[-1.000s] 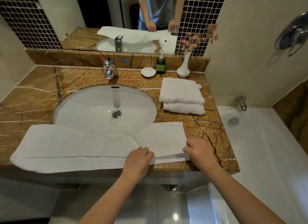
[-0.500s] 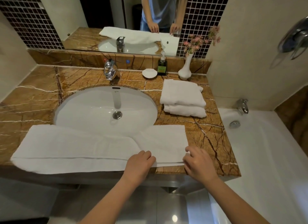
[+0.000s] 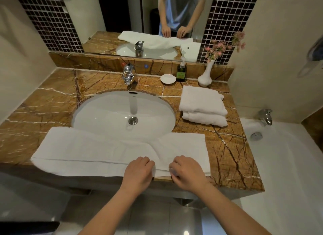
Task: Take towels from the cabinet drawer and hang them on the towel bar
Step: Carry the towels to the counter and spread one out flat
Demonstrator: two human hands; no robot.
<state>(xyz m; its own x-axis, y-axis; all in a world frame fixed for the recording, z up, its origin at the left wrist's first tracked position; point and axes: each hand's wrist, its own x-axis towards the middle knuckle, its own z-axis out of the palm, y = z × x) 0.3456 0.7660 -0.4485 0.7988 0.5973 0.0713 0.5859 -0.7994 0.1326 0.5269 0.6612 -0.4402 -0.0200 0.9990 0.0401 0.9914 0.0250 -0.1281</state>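
Here, a long white terry towel [image 3: 97, 152] lies opened out lengthwise along the front edge of the brown veined marble counter [image 3: 43, 109]. Its far border overlaps the front rim of the oval white porcelain sink [image 3: 104, 112], and its near hem reaches the counter's front edge.

The left hand [image 3: 138, 171] sits on the near hem, right of the towel's middle, with fingers curled. Its grip appears to pinch the hem, which lifts in a small fold beside the knuckles. The right hand [image 3: 189, 172] lies just beside it, nearer the towel's right end, fingers likewise curled over the hem. Its fingertips are blurred, so whether its grip has closed on the cloth cannot be told.

A stack of two folded white towels [image 3: 202, 105] sits toward the rear right corner of the counter, right of the sink and well apart from both hands. Neither the cabinet drawer nor the towel bar is in view.

Step in hand, as judged: the towels are out of the drawer, and one is being arranged or gathered on the counter before hanging. The next move probably calls for both grips to secure the near hem and lift the towel clear without dragging it through the sink. It would then be carried to the bar and draped with even ends.
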